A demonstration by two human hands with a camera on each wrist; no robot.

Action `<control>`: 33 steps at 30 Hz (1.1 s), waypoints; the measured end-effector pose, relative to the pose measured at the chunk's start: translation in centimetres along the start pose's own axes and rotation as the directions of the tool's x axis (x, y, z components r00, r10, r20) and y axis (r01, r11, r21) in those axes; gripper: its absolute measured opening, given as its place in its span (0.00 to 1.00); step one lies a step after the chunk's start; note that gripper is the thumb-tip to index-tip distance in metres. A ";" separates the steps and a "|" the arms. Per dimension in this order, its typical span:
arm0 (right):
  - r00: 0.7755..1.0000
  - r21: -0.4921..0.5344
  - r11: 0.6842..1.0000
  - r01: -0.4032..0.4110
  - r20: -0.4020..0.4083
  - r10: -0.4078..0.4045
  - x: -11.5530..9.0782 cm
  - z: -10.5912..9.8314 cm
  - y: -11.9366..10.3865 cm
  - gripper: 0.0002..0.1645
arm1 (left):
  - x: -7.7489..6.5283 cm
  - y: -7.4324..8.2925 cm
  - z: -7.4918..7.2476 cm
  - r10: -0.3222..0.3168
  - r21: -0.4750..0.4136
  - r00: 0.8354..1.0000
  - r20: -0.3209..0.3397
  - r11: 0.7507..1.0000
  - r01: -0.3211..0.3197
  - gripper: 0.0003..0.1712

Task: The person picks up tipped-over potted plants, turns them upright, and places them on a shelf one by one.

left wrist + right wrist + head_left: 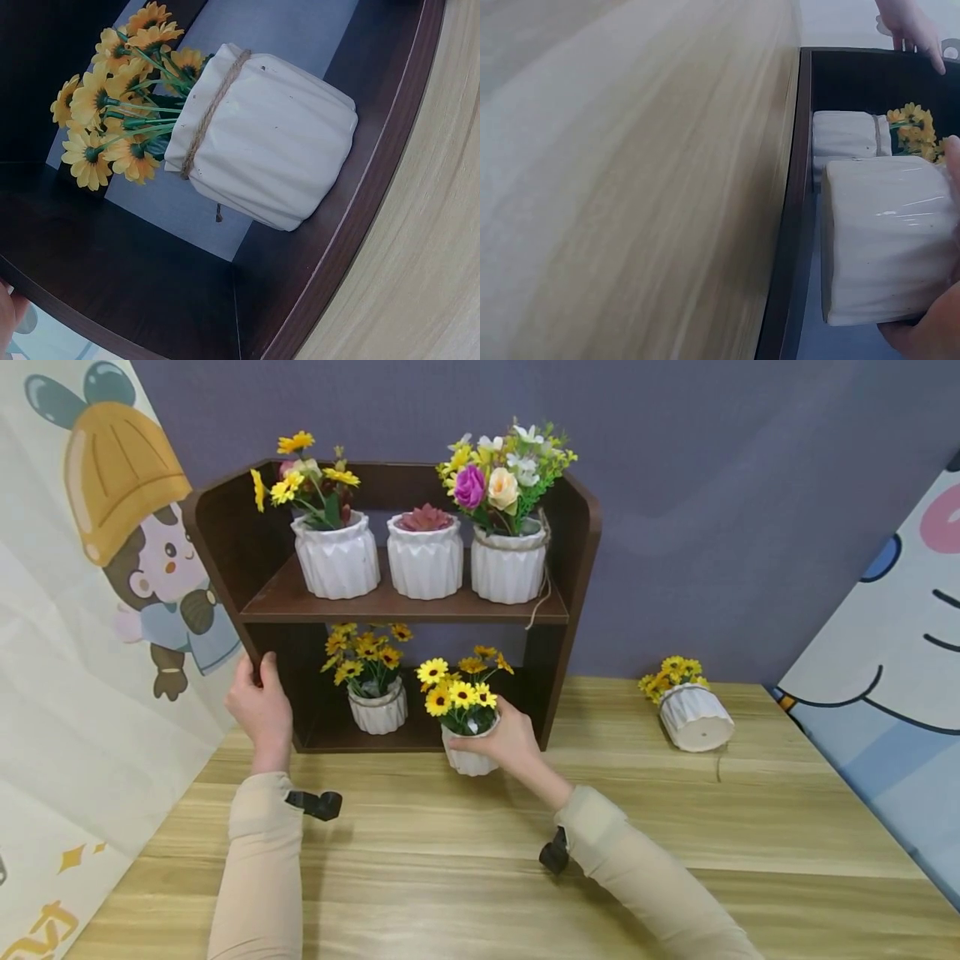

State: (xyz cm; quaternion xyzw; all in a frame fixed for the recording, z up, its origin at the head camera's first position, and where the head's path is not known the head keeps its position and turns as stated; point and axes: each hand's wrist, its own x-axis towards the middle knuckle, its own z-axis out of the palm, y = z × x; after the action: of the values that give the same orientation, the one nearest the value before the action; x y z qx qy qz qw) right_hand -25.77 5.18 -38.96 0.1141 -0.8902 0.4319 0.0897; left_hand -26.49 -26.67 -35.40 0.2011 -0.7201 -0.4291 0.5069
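My right hand [508,742] grips a white fluted pot of yellow sunflowers [471,758] by its rim, in front of the lower shelf's opening. In the right wrist view the held pot [889,240] shows its side near the shelf's front edge. My left hand [262,703] holds the left side panel of the dark brown two-tier shelf [405,608]. Inside the lower tier, to the left, stands another sunflower pot [378,710] with twine round its neck; the left wrist view shows this pot [270,139] close up.
On the upper tier stand a pot of orange-yellow flowers [337,560], a pot with a red succulent [425,560] and a pot of mixed flowers [508,568]. A yellow-flowered pot [693,718] lies tipped over on the wooden table [450,860], right of the shelf.
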 end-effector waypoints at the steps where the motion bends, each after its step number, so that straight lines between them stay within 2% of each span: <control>1: 1.000 -0.001 1.000 -0.005 0.000 0.005 0.1 0.1 0.0 0.52 | 0.0 0.0 0.0 -0.003 0.000 1.000 0.000 1.000 0.003 0.22; 8: 0.999 0.007 0.999 -0.049 0.022 0.049 0.9 0.7 -0.1 0.56 | 0.0 0.0 0.1 -0.008 0.001 1.000 -0.007 1.000 0.008 0.21; 14: 0.993 0.001 0.994 -0.109 0.049 0.108 1.5 1.5 0.2 0.65 | -0.1 0.1 0.0 -0.013 -0.005 1.000 -0.004 1.000 0.013 0.20; 17: 0.992 0.023 0.992 -0.121 0.044 0.120 1.9 1.8 0.2 0.64 | -0.1 0.1 0.0 -0.018 -0.003 1.000 -0.005 1.000 0.018 0.20; 21: 0.995 0.042 0.994 -0.099 0.033 0.097 2.3 2.2 0.1 0.59 | -0.1 0.2 -0.1 -0.023 -0.005 1.000 -0.006 1.000 0.023 0.21; 33: 0.997 0.071 0.995 -0.075 0.040 0.073 3.3 3.4 0.0 0.58 | -0.1 0.0 0.1 -0.013 0.008 1.000 -0.010 1.000 0.013 0.19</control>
State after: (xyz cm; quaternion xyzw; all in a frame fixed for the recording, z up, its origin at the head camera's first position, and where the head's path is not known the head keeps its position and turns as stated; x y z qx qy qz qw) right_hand -29.07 2.07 -40.16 0.0923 -0.8790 0.4648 0.0528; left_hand -26.53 -26.54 -35.42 0.2099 -0.7180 -0.4283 0.5069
